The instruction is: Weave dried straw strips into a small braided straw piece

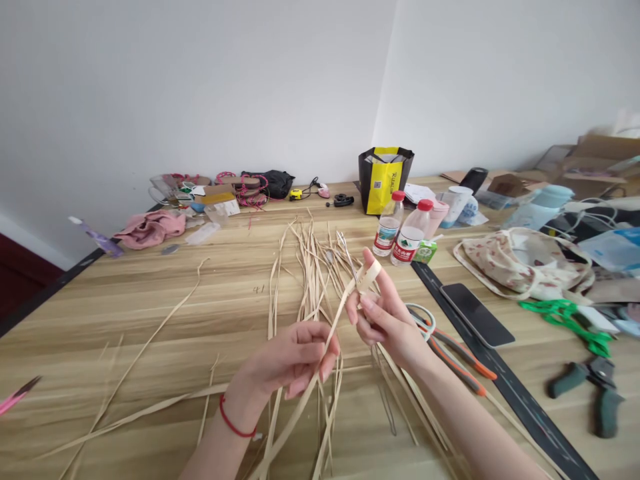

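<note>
My left hand (pixel 300 357), with a red cord round its wrist, pinches a long pale flat strip (pixel 342 308) that looks like straw or split cane. The strip runs from the lower edge up to my right hand (pixel 385 323), whose fingers are closed on its upper end. A bend of the strip loops round the right index finger. A thin metal tool (pixel 348 255) shows just beyond the right fingertips; whether it is held or lies behind is unclear. Beneath both hands, a bundle of similar loose strips (pixel 311 267) spreads over the wooden table (pixel 150 300).
Pliers with orange-grey handles (pixel 463 353), a black phone (pixel 477 315) and dark-handled cutters (pixel 597 387) lie right. Two red-capped bottles (pixel 407 240) stand before a yellow-black bag (pixel 385 180). Sandals (pixel 243 189) and a pink cloth (pixel 150 229) lie far left.
</note>
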Demonstrator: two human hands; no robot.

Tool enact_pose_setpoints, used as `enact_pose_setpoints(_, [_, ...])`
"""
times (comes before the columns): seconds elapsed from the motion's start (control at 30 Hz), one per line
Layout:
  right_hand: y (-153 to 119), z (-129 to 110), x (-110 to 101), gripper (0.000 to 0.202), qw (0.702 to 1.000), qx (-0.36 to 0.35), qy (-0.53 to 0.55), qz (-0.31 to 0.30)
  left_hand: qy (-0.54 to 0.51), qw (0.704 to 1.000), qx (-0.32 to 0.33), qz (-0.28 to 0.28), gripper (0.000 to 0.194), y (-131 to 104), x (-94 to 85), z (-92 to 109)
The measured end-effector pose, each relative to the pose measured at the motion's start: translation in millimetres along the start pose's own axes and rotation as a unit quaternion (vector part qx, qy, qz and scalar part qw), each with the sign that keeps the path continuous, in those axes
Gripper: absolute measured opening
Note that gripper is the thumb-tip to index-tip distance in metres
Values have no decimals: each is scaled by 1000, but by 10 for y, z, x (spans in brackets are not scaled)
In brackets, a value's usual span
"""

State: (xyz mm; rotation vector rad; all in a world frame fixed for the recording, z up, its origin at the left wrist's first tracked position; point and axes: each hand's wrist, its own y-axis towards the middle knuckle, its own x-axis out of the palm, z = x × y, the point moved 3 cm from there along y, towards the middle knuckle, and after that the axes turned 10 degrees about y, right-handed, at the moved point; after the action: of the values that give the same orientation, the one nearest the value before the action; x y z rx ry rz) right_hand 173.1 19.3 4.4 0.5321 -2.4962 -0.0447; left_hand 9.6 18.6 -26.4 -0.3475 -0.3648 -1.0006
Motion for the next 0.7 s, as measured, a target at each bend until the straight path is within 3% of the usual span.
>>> enact_pose_setpoints(0.1, [2,-31,-2,72,1000,-5,7,-2,-21,1000,14,-11,29,-34,10,21])
enact_pose_setpoints(0.23, [-2,-4,-19,68,1000,-15,-7,-19,-66,995,65,23,26,-69,-29,79])
enact_pose_setpoints(0.37, [-40,69,-55,50,990,-36,-126,-50,-114,986,98,65,24,-117,-162,158])
enact_pose_setpoints(0.43, [-65,87,-62,43,967,-71,-233,-77,-137,980,108,95,20,-155,-249,197])
enact_pose_setpoints(0.53, [-87,104,-34,44,905,-112,-382,-148,-161,970,117,136,31,-221,-339,252])
enact_pose_setpoints(0.63, [-87,139,10,51,854,-115,-454,-227,-197,955,98,198,35,-274,-343,295])
enact_pose_setpoints(0.7, [-80,176,26,55,830,-111,-486,-249,-232,933,82,261,37,-295,-313,324])
